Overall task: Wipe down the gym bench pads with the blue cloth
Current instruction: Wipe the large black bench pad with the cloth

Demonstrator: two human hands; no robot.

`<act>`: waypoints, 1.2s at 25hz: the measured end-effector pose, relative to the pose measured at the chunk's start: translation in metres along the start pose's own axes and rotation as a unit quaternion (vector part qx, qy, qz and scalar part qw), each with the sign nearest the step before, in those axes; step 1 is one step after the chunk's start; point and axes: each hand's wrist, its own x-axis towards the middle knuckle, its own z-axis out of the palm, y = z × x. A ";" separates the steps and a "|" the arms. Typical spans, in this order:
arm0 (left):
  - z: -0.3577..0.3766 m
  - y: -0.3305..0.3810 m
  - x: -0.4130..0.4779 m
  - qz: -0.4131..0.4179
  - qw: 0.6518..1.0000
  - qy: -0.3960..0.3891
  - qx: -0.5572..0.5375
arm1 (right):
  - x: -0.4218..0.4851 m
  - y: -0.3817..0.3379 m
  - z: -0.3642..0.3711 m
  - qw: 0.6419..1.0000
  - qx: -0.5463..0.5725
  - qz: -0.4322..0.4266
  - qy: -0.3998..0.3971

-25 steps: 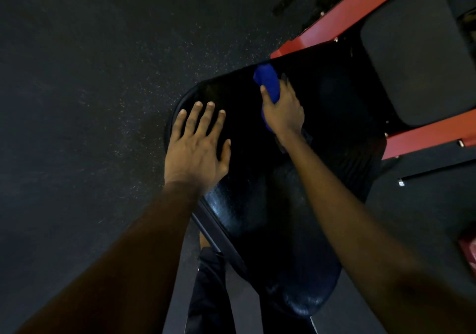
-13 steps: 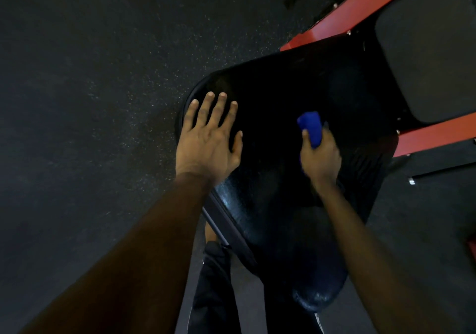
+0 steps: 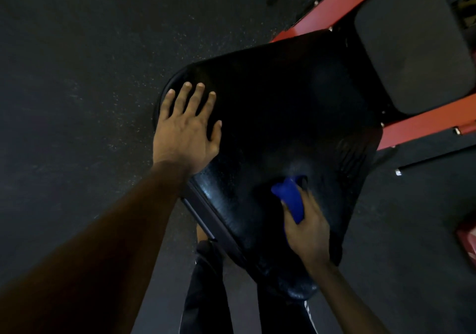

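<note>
A glossy black bench pad [image 3: 278, 117] fills the middle of the view, tilted toward me. My left hand [image 3: 186, 130] lies flat on its upper left corner, fingers straight and spread. My right hand [image 3: 306, 225] grips a bunched blue cloth [image 3: 289, 199] and presses it against the lower right part of the pad. A second, matte grey pad [image 3: 409, 42] sits at the upper right between the red bars.
Red frame bars [image 3: 422, 124] run past the pad on the right, with dark metal rods and bolts beside them. Speckled black rubber floor [image 3: 85, 75] spreads to the left. My dark trouser legs [image 3: 206, 290] stand below the pad. Something red [image 3: 467, 241] shows at the right edge.
My right hand has dragged the blue cloth from the pad's top edge down across it toward me, to the lower right. My left hand stays flat on the same corner.
</note>
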 end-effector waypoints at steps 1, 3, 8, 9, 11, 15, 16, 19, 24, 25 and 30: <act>0.000 0.000 -0.001 0.000 1.000 -0.002 0.003 | 0.022 -0.001 0.002 1.000 0.003 0.006 0.020; 0.001 -0.001 -0.001 0.002 1.000 0.002 0.007 | 0.083 0.000 0.007 0.996 0.006 0.066 0.062; 0.002 0.001 -0.002 0.007 1.000 0.007 0.021 | 0.199 0.011 -0.003 0.980 0.002 0.182 0.079; 0.001 0.001 -0.002 0.006 1.000 0.003 0.024 | 0.195 0.006 -0.004 0.982 0.006 0.174 0.070; -0.003 0.003 -0.001 0.001 0.999 -0.013 0.031 | 0.156 -0.001 -0.004 0.989 0.025 0.135 0.050; -0.005 0.039 0.005 0.027 0.999 -0.034 -0.007 | 0.005 0.000 -0.002 1.000 0.027 -0.007 0.004; 0.000 0.055 0.005 0.047 0.998 -0.045 -0.016 | -0.021 0.003 -0.001 0.999 0.024 -0.027 -0.013; 0.022 0.082 0.003 0.075 0.992 -0.098 0.039 | -0.014 0.018 -0.001 0.999 0.034 -0.019 -0.004; 0.028 0.082 0.002 0.069 0.989 -0.104 0.077 | 0.135 0.044 -0.002 0.988 0.024 0.138 0.066; 0.028 0.083 0.002 0.068 0.989 -0.105 0.077 | 0.160 0.048 -0.005 0.982 0.009 0.175 0.075; 0.024 0.085 0.001 0.065 0.987 -0.129 0.076 | 0.166 0.007 0.000 0.989 0.001 0.139 0.048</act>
